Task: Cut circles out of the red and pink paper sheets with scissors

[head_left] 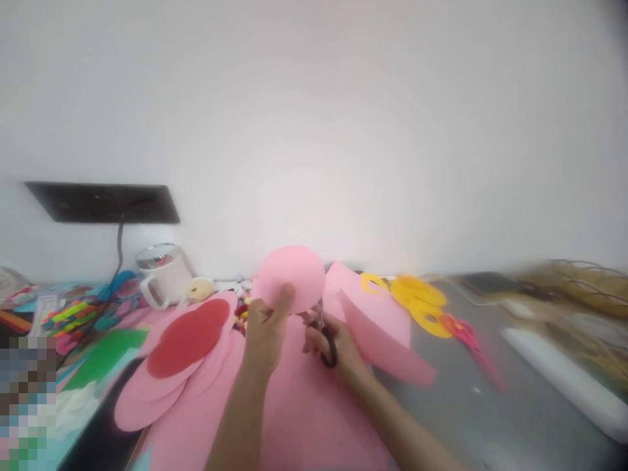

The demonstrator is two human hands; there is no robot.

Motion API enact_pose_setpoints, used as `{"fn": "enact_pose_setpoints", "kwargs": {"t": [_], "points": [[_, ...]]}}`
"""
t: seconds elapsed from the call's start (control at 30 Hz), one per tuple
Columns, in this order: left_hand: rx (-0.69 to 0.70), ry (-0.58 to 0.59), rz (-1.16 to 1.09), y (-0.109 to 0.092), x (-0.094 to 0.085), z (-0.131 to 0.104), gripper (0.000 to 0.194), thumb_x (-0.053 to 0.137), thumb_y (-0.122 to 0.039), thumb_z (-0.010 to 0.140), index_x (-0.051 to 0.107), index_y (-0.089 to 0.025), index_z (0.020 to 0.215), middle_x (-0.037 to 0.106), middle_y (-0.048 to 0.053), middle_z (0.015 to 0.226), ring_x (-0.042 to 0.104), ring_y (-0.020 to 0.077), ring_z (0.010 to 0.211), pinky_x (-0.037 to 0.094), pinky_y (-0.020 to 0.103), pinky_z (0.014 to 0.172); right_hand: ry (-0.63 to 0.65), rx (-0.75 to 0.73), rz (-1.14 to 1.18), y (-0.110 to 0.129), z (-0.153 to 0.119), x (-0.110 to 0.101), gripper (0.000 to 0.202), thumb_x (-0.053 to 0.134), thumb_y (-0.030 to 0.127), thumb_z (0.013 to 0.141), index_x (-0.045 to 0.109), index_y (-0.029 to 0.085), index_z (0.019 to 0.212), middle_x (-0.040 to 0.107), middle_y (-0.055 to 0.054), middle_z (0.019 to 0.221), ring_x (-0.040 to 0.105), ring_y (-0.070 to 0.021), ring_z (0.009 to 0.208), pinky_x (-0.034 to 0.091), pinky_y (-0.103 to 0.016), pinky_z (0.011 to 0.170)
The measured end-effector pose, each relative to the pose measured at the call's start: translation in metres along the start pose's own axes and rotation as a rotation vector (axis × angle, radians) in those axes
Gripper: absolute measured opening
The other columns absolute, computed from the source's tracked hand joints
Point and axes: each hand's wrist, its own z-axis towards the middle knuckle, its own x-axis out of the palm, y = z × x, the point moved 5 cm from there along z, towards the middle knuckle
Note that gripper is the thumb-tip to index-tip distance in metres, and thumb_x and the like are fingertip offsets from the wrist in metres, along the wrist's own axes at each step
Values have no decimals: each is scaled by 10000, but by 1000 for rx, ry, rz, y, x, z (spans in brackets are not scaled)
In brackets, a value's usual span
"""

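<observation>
A round pink paper piece [293, 271] is held up in my left hand [267, 327], the thumb pressed on its front face. My right hand [338, 343] is closed around black-handled scissors [330, 350], whose blades point up to the lower right edge of the round piece. Whether the blades bite into the paper is too blurred to tell. Below both hands lies a large pink sheet [314, 405]. Behind my right hand a curled pink paper offcut [380, 327] rises from the table.
Left are pink and red cut-outs [189, 340], a green sheet [108, 353] and a white lidded mug [167, 278]. On the right lie yellow cut-outs [417, 297], pink scissors [473, 347] and a long white object [564, 379]. A wall socket panel [103, 203] has a cable hanging down.
</observation>
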Motion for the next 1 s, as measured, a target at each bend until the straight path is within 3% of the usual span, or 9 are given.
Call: {"fn": "enact_pose_setpoints", "kwargs": {"t": [0.4, 0.57, 0.73, 1.0], "points": [[-7, -47, -2, 2, -6, 1, 351, 743, -447, 759, 714, -105, 686, 697, 90, 592, 678, 227, 583, 540, 299, 478, -26, 24, 11, -5, 2, -1, 151, 665, 307, 693, 616, 186, 769, 536, 56, 499, 545, -142, 466, 457, -271, 491], [24, -84, 43, 1, -7, 1, 367, 720, -439, 784, 691, -132, 585, 714, 92, 646, 694, 241, 752, 546, 302, 602, -53, -20, 44, 0, 1, -6, 251, 734, 352, 673, 632, 194, 839, 599, 30, 595, 581, -156, 523, 458, -281, 516], [29, -187, 201, 7, -12, 1, 389, 708, -444, 791, 683, -143, 547, 705, 83, 622, 690, 241, 747, 510, 284, 548, -95, -72, 66, 15, -7, -7, 239, 720, 349, 740, 607, 216, 904, 591, 38, 651, 597, -153, 614, 475, -280, 593], [-73, -77, 115, 23, -2, 6, 419, 680, -461, 810, 666, -140, 541, 706, 89, 627, 676, 214, 667, 506, 292, 559, -248, -84, 31, 24, -12, -19, 223, 702, 352, 777, 583, 223, 913, 595, 26, 662, 624, -181, 656, 463, -286, 580]]}}
